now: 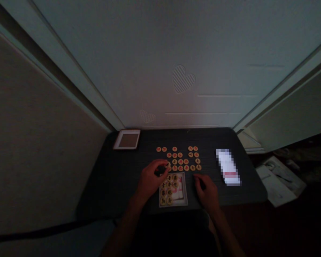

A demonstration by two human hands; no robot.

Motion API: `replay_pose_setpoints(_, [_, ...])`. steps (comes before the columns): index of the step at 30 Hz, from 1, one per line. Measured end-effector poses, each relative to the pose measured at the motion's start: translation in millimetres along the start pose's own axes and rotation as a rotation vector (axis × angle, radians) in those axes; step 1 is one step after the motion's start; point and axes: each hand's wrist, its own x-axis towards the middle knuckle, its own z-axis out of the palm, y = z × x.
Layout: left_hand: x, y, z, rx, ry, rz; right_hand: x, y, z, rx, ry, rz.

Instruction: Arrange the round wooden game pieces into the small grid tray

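My left hand (149,181) pinches a round xiangqi piece (168,164) between thumb and fingertips, over the near left end of the loose pieces. Just below it lies a square box tray (186,194), where several black-marked xiangqi pieces (169,192) sit in columns on the left side. Beyond the tray, several loose xiangqi pieces (181,162), mostly red-marked, lie in uneven rows. To the right of the tray, my right hand (208,192) rests at the table's near side, thumb and forefinger slightly apart, with nothing visible between them.
The dark table (109,182) stands against a pale panel (155,71) with heart patterns. A square box lid (118,142) lies at the far left corner. On the right is a bright, pixelated phone-like object (228,167). An open white box (280,182) sits beyond the table's right edge.
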Motion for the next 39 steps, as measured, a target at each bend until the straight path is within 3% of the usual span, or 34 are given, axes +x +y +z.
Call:
replay_pose_setpoints(5, [-6.8,8.9,2.6,-0.115,-0.030,-0.023,-1.4,-10.7,-1.3,0.061,-0.009,0.033])
replay_pose_setpoints(11, [-15.2,19.7,12.9,-0.259,-0.087,-0.071,2.3,-45.7,-3.0,0.253,-0.116,0.134])
replay_pose_setpoints(17, [-22.1,31.4,19.9,-0.352,-0.221,-0.089,11.7,-70.7,-2.8,0.451,-0.160,0.221])
replay_pose_setpoints(32, [-25.8,29.7,18.7,-0.323,-0.353,-0.025,11.7,-64.7,2.1,0.466,-0.221,0.309])
replay_pose_setpoints(39, [-26.0,28.0,15.8,-0.285,-0.395,-0.078,12.3,-65.6,2.4,0.463,-0.234,0.325])
